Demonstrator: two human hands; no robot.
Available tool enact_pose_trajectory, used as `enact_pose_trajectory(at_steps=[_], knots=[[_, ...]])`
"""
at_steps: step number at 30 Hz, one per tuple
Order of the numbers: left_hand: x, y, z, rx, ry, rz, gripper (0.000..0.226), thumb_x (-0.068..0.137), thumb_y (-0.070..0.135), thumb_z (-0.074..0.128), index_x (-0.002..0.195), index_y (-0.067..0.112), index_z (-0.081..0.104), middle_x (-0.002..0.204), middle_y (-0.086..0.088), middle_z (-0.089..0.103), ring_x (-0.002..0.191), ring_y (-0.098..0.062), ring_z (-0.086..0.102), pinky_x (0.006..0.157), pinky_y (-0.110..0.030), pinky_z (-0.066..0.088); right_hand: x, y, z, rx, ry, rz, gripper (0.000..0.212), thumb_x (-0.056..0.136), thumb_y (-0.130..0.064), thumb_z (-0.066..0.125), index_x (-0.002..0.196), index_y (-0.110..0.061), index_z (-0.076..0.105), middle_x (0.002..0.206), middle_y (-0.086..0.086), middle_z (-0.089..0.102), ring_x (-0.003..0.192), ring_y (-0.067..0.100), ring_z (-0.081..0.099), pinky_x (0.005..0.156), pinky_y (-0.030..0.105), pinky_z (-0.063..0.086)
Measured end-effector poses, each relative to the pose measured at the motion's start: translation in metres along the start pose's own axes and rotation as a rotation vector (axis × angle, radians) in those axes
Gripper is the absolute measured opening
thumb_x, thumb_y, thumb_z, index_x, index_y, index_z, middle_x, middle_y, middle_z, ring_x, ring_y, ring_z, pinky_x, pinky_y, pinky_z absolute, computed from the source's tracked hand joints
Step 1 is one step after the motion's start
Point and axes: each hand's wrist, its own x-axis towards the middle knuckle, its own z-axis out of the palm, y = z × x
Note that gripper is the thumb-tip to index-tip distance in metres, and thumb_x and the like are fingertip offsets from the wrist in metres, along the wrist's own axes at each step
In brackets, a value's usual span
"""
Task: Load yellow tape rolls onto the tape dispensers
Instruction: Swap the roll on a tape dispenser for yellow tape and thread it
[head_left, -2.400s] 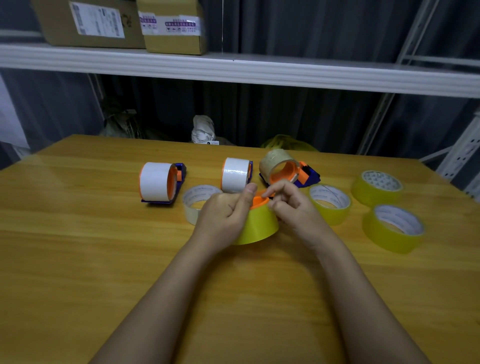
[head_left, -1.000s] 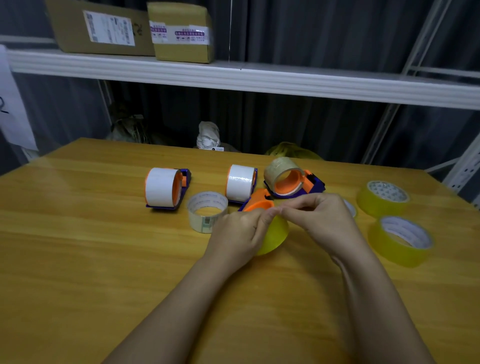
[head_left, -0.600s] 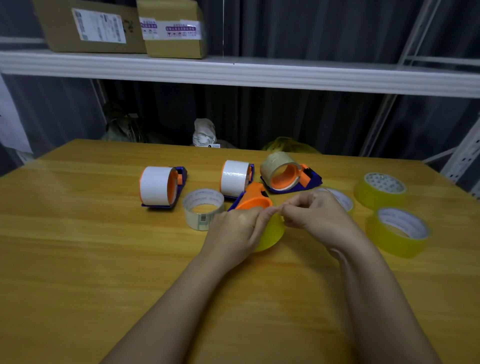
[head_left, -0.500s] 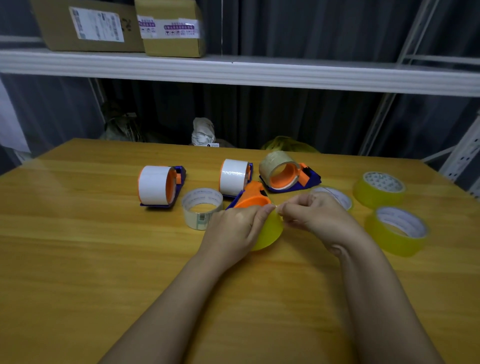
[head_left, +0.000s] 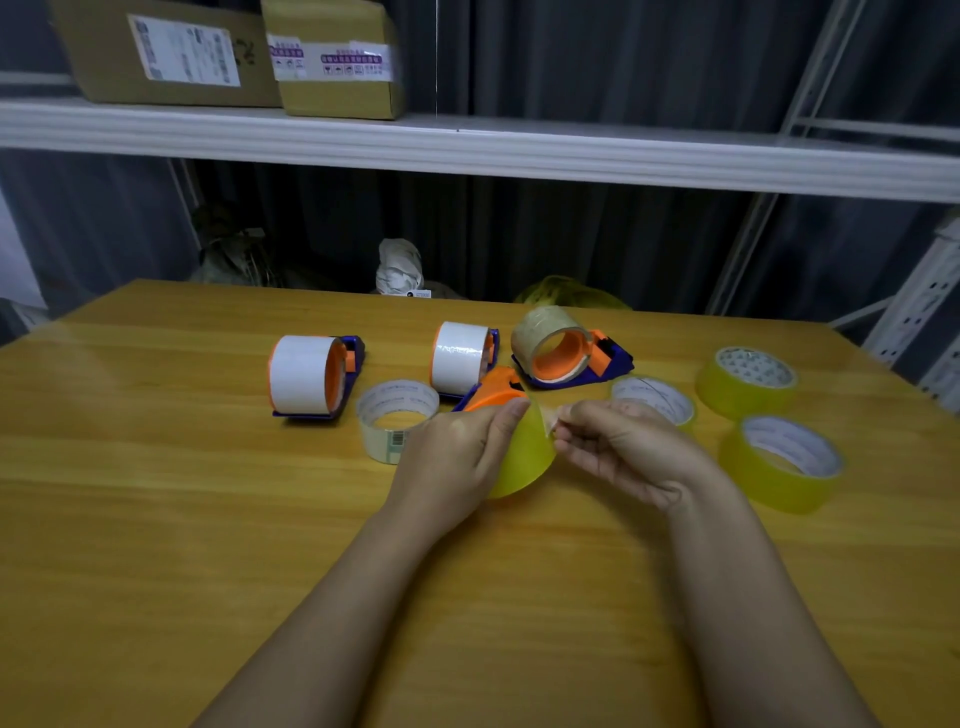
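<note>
My left hand (head_left: 457, 457) grips the yellow roll (head_left: 524, 457), which sits on an orange dispenser (head_left: 493, 395) held just above the tabletop (head_left: 156, 519); the thumb lies across the top of the roll. My right hand (head_left: 623, 452), just beside the left, pinches the free tape end (head_left: 548, 418) between thumb and fingertips, with the other fingers curled. I judge the roll light and stiff on its core, with a smooth outer wrap that may slip; hold it by the flanks, as the left hand does. The loose end is thin, limp and sticky on one face, so it should be pinched at its very tip and kept taut, or it may fold onto itself or stick to the fingers. Three spare yellow rolls lie flat on the tabletop: one (head_left: 654, 400) just beyond the right hand, two (head_left: 745, 376) (head_left: 782, 462) further out on its right. Beyond the left hand lies a clear roll (head_left: 397, 423). Of the three other dispensers, two carry white rolls (head_left: 306, 374) (head_left: 460, 358) and one a clear roll (head_left: 553, 345); none of these holds yellow. On the shelf (head_left: 467, 150) above stand two boxes (head_left: 166, 49) (head_left: 335, 54), both closed, contents unseen.
</note>
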Motion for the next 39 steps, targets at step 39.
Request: enact_pose_trajectory(at_steps=[39], knots=[[0.003, -0.007, 0.001, -0.154, -0.003, -0.156, 0.07, 0.089, 0.059, 0.022, 0.066, 0.006, 0.06, 0.046, -0.002, 0.045, 0.043, -0.014, 0.042, 0.043, -0.035, 0.028, -0.003, 0.014, 0.022, -0.444, 0.176, -0.575, 0.005, 0.074, -0.018, 0.079, 0.078, -0.021, 0.077, 0.079, -0.005, 0.075, 0.079, 0.004, 0.069, 0.07, 0.015, 0.054]])
